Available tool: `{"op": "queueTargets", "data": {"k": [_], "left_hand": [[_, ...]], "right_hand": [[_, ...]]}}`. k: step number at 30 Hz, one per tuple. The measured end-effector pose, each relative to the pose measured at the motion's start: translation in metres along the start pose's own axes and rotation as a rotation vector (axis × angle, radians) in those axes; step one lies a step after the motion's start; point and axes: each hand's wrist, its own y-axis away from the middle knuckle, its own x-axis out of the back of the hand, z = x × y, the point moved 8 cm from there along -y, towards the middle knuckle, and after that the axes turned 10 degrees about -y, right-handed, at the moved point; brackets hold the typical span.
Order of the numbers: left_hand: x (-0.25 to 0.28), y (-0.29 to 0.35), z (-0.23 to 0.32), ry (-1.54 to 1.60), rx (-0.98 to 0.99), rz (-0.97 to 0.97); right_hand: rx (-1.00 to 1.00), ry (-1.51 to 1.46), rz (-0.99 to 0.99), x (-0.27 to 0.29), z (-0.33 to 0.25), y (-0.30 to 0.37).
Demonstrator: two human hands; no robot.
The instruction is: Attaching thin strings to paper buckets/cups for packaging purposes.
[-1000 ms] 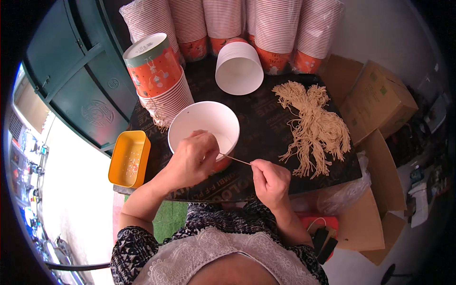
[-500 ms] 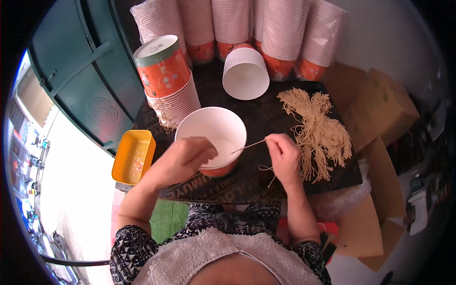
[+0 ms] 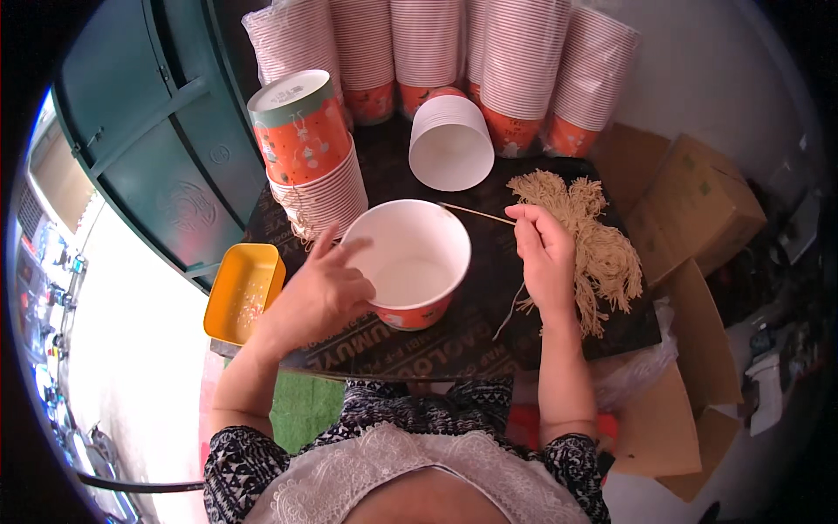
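A paper bucket (image 3: 410,319), white inside and orange outside, stands upright near the front of the dark table. My left hand (image 3: 327,284) is at its left rim with fingers spread; whether it touches the rim I cannot tell. To the right, my right hand (image 3: 546,253) pinches a thin, straight tan stick-like piece (image 3: 478,213) that points left toward the bucket's far rim. Whether this is a stick or taut cord is unclear. A pale cord end (image 3: 509,316) hangs below that hand. Beside it lies a bundle of tan cords (image 3: 602,253).
Nested paper buckets (image 3: 305,144) with cords on their side stand upside down at the left. A yellow tray (image 3: 244,293) holds tiny bits. One stack of buckets (image 3: 451,153) lies on its side; wrapped stacks (image 3: 524,65) line the back. Cardboard boxes (image 3: 711,192) are at the right.
My left hand has moved left, from over the bucket's opening to its rim, and its fingers have spread. My right hand has moved right and up with the thin piece. The bucket has shifted slightly right.
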Motion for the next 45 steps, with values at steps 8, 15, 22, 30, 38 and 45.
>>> {"op": "queueTargets", "data": {"k": [8,15,22,30,38,45], "left_hand": [[-0.031,-0.021,0.021,-0.153,0.174,0.147],[0.002,-0.009,0.053,0.155,0.1,0.726],[-0.085,-0.002,0.051,0.749,0.514,0.317],[-0.1,0.014,0.054,0.899,0.57,0.071],[-0.06,0.005,0.056,0.686,0.361,0.01],[-0.05,0.011,0.039,0.735,0.544,0.057]], "right_hand": [[-0.195,-0.745,-0.071,-0.042,-0.001,0.046],[-0.44,-1.39,-0.02,-0.063,0.039,0.059],[-0.406,-1.528,-0.049,-0.074,0.045,0.063],[0.048,-0.087,0.112,-0.039,0.044,0.07],[0.202,-0.045,-0.35,-0.082,-0.011,0.107],[0.192,-0.041,-0.327,-0.075,0.001,0.1]]}}
